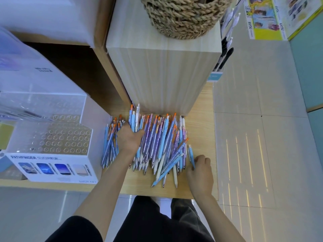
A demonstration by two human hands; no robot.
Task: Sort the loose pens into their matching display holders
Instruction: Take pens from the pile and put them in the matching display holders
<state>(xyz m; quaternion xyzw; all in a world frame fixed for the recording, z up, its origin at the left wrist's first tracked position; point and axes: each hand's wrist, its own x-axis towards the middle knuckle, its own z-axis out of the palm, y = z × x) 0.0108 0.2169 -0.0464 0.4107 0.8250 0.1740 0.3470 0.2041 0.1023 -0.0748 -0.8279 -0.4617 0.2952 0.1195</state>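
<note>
Wooden worktop (201, 123) holds the loose pens (157, 140); we see left hand (130, 137) fingers curled round a bunch (135, 119) (within the pile), right hand (201, 172) fingers pinching one blue pen (191, 154) at its right edge

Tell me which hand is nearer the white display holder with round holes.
Left. The left hand grips pens right of the white display holder; the right hand holds a blue pen across the pile.

Counter (201, 119): light wood, centre of frame.
Cabinet (166, 75): pale wood grain, standing on the counter, upper centre.
Basket (181, 14): woven, on the cabinet, top centre.
Floor (262, 102): pale tiles, right side, with thin light streaks (248, 163) at lower right.
Panel (309, 67): teal, right edge.
</note>
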